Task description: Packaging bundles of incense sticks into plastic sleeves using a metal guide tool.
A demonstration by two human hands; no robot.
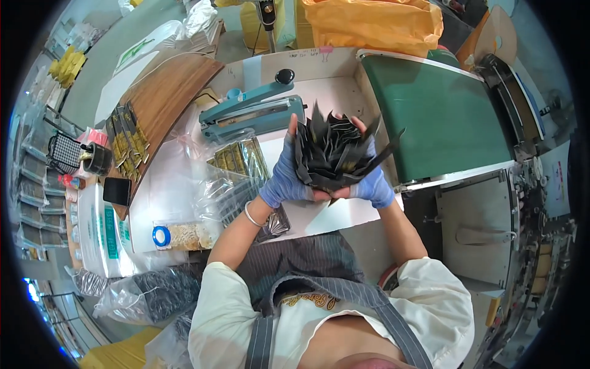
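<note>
Both my hands wear blue gloves and together clutch a thick bunch of flat black sachets (332, 150) above the white table (332, 215). My left hand (284, 175) wraps the bunch's left side, thumb up along the sachets. My right hand (373, 178) holds the right side. The sachets fan out unevenly at the top, some sticking out to the right.
A teal heat sealer (252, 114) stands just behind my left hand. A green conveyor belt (442, 117) runs on the right. Clear bags of sachets (236, 169) lie left of my hands, rows of gold sachets (128, 144) rest on a wooden board, and an orange bag (375, 24) sits behind.
</note>
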